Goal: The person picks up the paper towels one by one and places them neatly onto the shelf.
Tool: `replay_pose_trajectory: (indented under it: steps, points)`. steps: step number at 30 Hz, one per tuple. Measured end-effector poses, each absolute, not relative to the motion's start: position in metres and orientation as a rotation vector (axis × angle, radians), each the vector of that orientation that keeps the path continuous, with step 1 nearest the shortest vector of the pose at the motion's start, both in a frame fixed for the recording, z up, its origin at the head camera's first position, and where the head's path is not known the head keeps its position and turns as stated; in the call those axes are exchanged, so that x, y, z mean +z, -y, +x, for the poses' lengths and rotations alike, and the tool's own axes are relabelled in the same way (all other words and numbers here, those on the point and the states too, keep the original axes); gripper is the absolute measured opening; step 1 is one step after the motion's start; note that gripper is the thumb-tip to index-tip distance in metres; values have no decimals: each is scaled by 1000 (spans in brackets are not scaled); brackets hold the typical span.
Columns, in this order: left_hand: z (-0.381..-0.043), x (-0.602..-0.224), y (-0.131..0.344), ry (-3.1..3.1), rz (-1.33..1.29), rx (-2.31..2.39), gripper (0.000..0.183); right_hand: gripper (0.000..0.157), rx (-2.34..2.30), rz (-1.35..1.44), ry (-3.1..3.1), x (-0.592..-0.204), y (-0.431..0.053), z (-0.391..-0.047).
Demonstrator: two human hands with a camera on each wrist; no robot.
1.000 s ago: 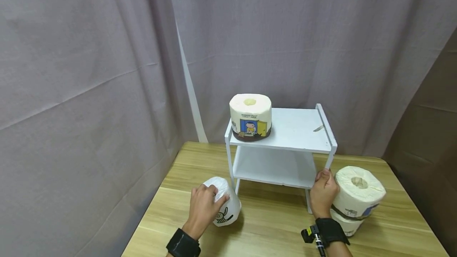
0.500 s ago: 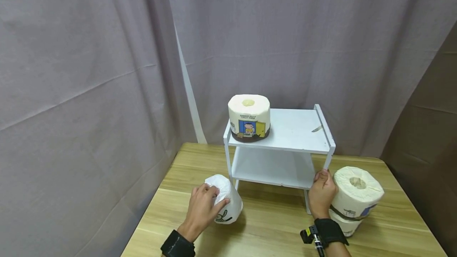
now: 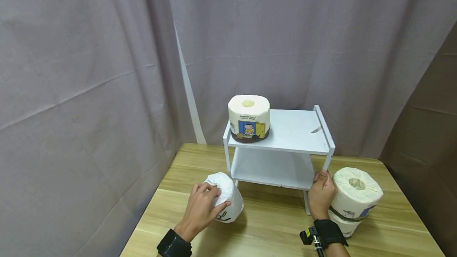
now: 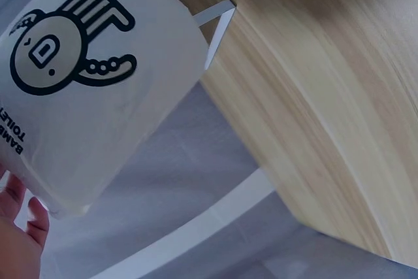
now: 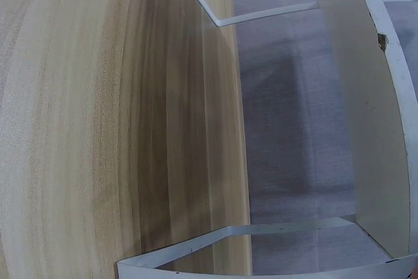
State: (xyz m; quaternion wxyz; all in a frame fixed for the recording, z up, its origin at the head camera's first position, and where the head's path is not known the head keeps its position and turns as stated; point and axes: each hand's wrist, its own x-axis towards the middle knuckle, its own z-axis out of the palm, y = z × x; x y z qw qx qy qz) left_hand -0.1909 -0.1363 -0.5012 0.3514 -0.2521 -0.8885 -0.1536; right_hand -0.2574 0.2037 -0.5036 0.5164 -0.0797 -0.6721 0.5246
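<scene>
In the head view my left hand (image 3: 202,208) grips a white wrapped toilet paper roll (image 3: 233,201) by its top edge, fingers over the end and thumb along the side. The roll leans, left of the small white two-tier shelf (image 3: 296,130). Its printed cartoon animal shows large in the left wrist view on the toilet paper roll (image 4: 130,96), with fingertips at lower left. My right hand (image 3: 322,194) holds the shelf's front right leg. The right wrist view shows the lower shelf board (image 5: 366,115) and legs, but hardly any of that hand.
Another toilet paper roll (image 3: 250,120) stands on the left of the top tier. Beside my right hand, two more are stacked, the upper roll (image 3: 358,193) hiding much of the lower roll (image 3: 344,225). Grey curtains (image 3: 267,31) hang behind the wooden table (image 3: 271,229).
My left wrist has shifted slightly left, and the roll in that hand has tilted a little more, its top turning further into view. The right hand keeps its hold on the shelf leg.
</scene>
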Motion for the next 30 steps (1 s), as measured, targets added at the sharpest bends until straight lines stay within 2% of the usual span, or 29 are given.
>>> replay_pose_trajectory:
  steps: [7, 14, 30]
  points:
    - [-189, -493, 134, 2306, -717, -386, 38, 45, 1279, -181, 1634, -526, -217, -271]
    - [-189, -483, 131, 2292, -752, -386, 38, 45, 1290, -176, 1619, -493, -200, -250]
    - [-191, -460, 117, 2247, -872, -350, 39, 45, 1253, -192, 1612, -495, -200, -252]
